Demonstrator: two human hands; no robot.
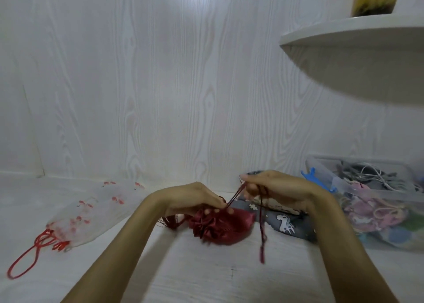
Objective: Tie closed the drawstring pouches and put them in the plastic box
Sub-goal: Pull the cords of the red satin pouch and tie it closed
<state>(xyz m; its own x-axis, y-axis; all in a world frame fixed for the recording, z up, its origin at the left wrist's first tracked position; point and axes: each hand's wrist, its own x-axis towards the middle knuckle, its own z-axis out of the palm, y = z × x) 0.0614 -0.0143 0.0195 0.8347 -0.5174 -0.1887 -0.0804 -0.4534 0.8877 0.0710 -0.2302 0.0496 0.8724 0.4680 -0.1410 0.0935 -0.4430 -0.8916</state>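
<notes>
White wood-grain tabletop (206, 268) against a matching wall, with a curved white shelf (358, 41) at upper right. Clear plastic box (376, 195) sits at right on the tabletop, holding pink and pastel pouches plus white cables; blue clip on its near-left edge. Sheer white pouch (91, 211) with red print lies flat at left, its red cord looped out toward the front. Grey pouch (286, 222) with a white animal print lies between the box and the centre, partly under the right wrist. Dark red satin pouch (220, 227) at centre on the tabletop, mouth gathered. Left hand (195, 199) pinches the gathered mouth, fingers closed on it. Right hand (273, 188), raised just beside it, is clamped on the dark red drawstring (261, 222), one strand taut to the pouch, the other end dangling.
</notes>
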